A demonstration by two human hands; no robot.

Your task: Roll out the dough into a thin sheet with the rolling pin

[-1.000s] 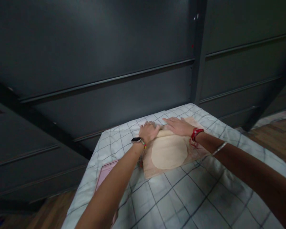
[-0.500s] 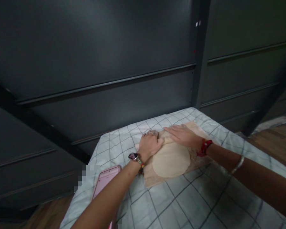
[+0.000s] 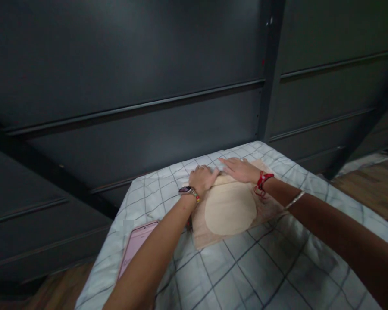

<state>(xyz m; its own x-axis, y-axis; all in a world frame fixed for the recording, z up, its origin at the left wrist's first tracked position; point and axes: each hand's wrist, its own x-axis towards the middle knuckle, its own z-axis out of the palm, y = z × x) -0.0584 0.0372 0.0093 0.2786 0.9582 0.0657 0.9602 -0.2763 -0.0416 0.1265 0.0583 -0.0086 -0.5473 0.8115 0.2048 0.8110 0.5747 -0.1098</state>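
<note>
A pale, flat round piece (image 3: 231, 209), its material unclear, lies on a peach-coloured sheet (image 3: 202, 239) on the checked cloth. Along its far side runs a pale raised, roll-like strip (image 3: 224, 180), partly hidden by my hands. My left hand (image 3: 202, 177) rests on the strip's left end, fingers bent forward over it and thumb apart, pointing right. On the right end lies my right hand (image 3: 241, 169), palm down with its fingers stretched out to the left. A small dark patch shows between the hands; what it is I cannot make out.
A phone in a pink case (image 3: 137, 243) lies beside my left forearm. White cloth with dark grid lines (image 3: 233, 275) covers the surface. Dark grey panels (image 3: 168, 133) with ridges stand close behind it. Wooden floor (image 3: 371, 183) shows at right.
Both hands have moved a little away from me, toward the sheet's far edge. More of the round piece's far part shows now. The view has shifted slightly.
</note>
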